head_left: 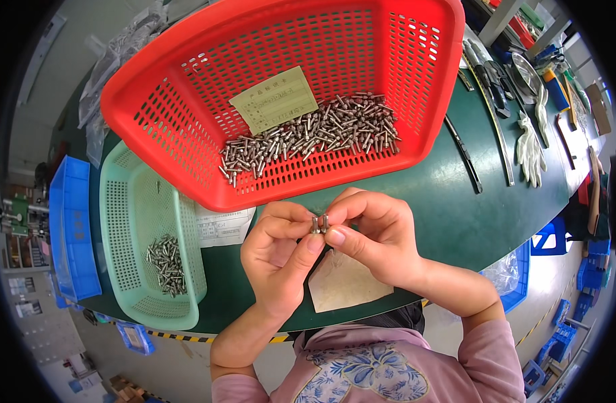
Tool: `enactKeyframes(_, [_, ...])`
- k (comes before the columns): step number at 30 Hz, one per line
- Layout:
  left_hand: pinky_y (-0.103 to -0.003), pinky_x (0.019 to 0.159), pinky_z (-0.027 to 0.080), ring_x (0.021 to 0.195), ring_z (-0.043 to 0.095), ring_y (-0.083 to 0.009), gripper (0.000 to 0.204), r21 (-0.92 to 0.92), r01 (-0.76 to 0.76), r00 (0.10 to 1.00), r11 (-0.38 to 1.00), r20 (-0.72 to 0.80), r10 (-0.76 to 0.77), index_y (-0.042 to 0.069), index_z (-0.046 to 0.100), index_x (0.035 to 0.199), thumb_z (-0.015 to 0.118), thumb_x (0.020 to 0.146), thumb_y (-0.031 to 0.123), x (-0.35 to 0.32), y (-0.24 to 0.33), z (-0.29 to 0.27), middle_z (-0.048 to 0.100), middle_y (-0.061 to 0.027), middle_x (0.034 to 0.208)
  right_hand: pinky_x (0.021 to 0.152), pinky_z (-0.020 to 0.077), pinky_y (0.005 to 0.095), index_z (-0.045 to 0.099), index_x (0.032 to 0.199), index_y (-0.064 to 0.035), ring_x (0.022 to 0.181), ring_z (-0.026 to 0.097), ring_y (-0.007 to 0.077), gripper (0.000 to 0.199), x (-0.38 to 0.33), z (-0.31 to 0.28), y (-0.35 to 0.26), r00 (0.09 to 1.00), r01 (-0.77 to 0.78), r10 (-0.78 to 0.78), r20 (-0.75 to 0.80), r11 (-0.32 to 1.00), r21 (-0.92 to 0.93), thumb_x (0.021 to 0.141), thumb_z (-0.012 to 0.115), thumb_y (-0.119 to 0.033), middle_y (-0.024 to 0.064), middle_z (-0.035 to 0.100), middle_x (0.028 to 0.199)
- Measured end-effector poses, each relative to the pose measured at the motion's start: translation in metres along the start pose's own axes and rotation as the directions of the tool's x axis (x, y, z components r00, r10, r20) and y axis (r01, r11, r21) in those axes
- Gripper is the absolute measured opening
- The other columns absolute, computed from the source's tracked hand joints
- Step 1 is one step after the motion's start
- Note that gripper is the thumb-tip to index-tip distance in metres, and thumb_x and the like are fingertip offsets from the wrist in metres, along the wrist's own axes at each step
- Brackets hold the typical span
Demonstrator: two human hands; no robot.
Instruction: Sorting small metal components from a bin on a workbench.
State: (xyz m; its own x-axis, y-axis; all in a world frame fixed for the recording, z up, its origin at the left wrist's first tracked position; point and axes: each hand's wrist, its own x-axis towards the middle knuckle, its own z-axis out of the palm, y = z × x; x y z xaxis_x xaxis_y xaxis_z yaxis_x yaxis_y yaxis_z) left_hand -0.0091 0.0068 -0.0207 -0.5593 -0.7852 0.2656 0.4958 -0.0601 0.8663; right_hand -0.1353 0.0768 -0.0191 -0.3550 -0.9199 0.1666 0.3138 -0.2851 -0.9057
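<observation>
So you've got both hands up close together over the green table (456, 221), right in front of the red basket (187, 101). Your left hand (278, 258) and right hand (375, 235) are each pinched narrow, thumb and forefinger closed on small metal screws (319, 224), one apiece as far as I can tell. The two screws stand upright, side by side, just about touching, held between your fingertips above the table edge nearest you.

The red basket is tilted, its open side facing you, and there's a heap of the same metal parts (315, 134) lying along its lower wall. A pale green paper card (274, 99) rests in the basket just above that heap.

Off to your left sits a light green basket (120, 201) with a smaller bunch of screws (167, 265) in its lower half. Between the two baskets a white printed sheet (221, 225) pokes out, partly under the red one. Further left is a blue tray (73, 228).

Under your right hand there's a beige cardboard piece (345, 282) flat on the table. Over on the right side of the table you can see white gloves (530, 151) and some long dark tools (466, 154), well apart from your hands.
</observation>
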Motion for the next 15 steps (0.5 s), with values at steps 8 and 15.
enactKeyframes(8, [-0.029, 0.083, 0.046, 0.092, 0.055, -0.0164, 0.014, 0.001, 0.000, 1.000, 1.000, -0.002, 0.000, -0.001, 0.056, 0.093, 0.063, 0.081, -0.007, -0.0003, 0.0005, -0.0001, 0.053, -0.0126, 0.102, 0.064, 0.0419, 0.0202, 0.062, 0.095, 0.0005, 0.072, 0.050, 0.0053, 0.013, 0.0002, -0.0001, 0.0003, 1.000, -0.004, 0.004, 0.007, 1.000, -0.002, 0.084, 0.066, -0.004, 0.0017, 0.059, 0.086])
enactKeyframes(15, [-0.030, 0.084, 0.046, 0.094, 0.054, -0.0174, 0.016, 0.061, -0.055, 0.998, 0.997, 0.019, 0.054, -0.002, 0.057, 0.095, 0.061, 0.081, -0.007, 0.0000, 0.0002, 0.0004, 0.052, -0.0139, 0.105, 0.062, 0.0435, 0.0214, 0.064, 0.093, 0.0005, 0.070, 0.053, 0.0079, 0.011, 0.0024, -0.0017, 0.0004, 0.989, 0.151, -0.148, 0.030, 0.977, -0.149, 0.082, 0.066, -0.002, 0.0046, 0.061, 0.086])
